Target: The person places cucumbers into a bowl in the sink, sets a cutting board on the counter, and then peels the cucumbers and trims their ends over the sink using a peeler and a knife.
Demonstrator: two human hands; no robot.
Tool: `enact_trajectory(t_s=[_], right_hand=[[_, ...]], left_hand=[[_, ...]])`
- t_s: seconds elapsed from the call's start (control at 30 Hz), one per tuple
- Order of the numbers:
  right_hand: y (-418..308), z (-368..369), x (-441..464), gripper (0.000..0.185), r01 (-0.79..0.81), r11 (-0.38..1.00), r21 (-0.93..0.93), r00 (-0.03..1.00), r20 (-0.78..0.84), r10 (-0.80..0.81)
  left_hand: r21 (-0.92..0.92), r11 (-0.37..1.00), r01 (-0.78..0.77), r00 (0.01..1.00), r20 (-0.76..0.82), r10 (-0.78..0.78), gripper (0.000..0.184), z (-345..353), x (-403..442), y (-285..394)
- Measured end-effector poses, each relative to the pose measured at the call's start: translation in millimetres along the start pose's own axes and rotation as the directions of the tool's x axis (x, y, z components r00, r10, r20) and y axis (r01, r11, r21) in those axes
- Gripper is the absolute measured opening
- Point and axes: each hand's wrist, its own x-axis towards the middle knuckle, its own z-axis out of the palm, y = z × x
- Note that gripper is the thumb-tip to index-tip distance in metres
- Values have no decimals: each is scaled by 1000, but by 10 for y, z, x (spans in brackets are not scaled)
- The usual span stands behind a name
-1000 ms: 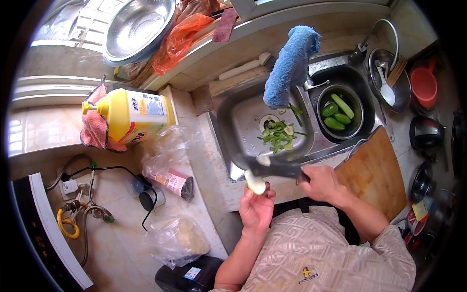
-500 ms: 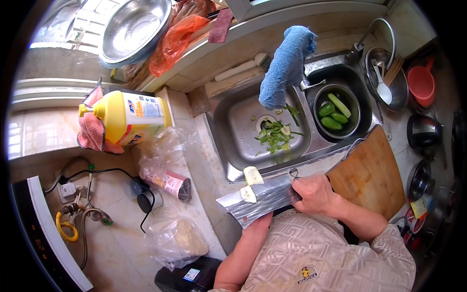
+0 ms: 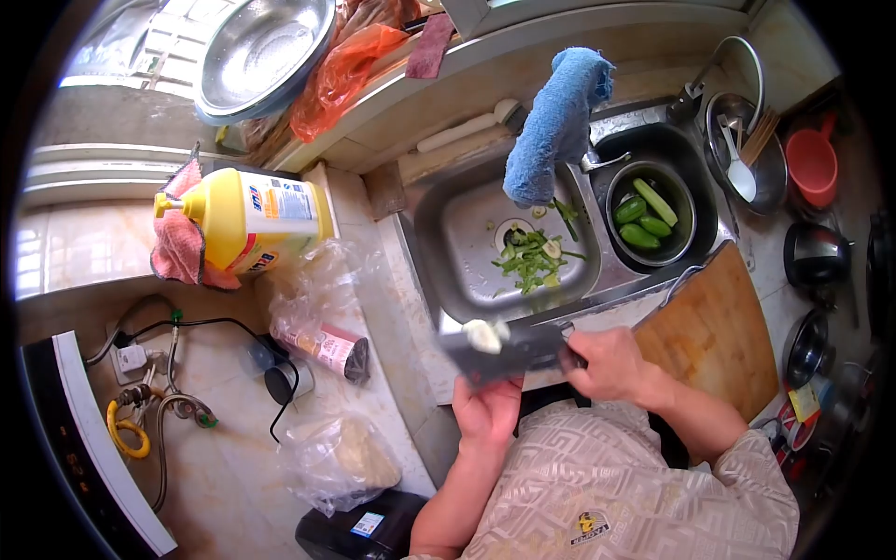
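Observation:
My right hand (image 3: 609, 364) is closed around the handle of a cleaver (image 3: 504, 355), its broad blade pointing left and blurred by motion. Pale, whitish-green vegetable pieces (image 3: 485, 336) show at the blade's far edge; whether they rest on it or lie beyond it I cannot tell. Beneath the blade is my left hand (image 3: 487, 411), palm up with the thumb out to the side. The blade hides its other fingers. Just ahead, the sink basin (image 3: 448, 233) has green trimmings (image 3: 530, 261) around its drain.
Several green cucumbers (image 3: 638, 235) lie in a metal pot (image 3: 686, 238) in the second basin. A wooden cutting board (image 3: 719, 327) leans by the sink's right front. A blue cloth (image 3: 558, 121) covers the faucet. To the left are a yellow jug (image 3: 219, 219) and plastic bags (image 3: 341, 457).
The cleaver blade has tilted and shifted slightly up and right, from bright to dark. More of my left palm and thumb shows below it. The vegetable pieces now look bunched together.

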Motion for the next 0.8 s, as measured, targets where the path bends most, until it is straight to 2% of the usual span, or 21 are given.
enact_trajectory(t_s=[0.1,0.23,0.43,0.53,0.57,0.67,0.8], right_hand=[[-167,-58,-44,19,131,991,-29,991,12,-131],[-200,-83,-54,22,203,978,-52,979,15,-203],[-140,32,-43,21,223,972,-76,968,-99,-229],[-115,32,-49,23,206,972,-112,976,-44,-212],[-105,26,-51,24,198,972,-124,979,-14,-201],[-12,96,-33,23,212,964,-160,970,-89,-228],[77,157,-20,21,154,975,-158,978,-116,-173]], left_hand=[[-8,997,74,997,-16,-74,42,-160,18,-6],[-7,992,126,989,84,-125,41,-190,16,-11],[-67,992,110,993,-33,-113,43,-285,-51,-64],[-124,986,108,956,-257,-138,46,-238,-144,-50],[-90,993,82,961,-256,-102,47,-198,-157,-66],[-36,999,21,978,-207,-28,48,15,-126,-104],[-148,989,17,996,-79,-29,42,15,-98,-68]])
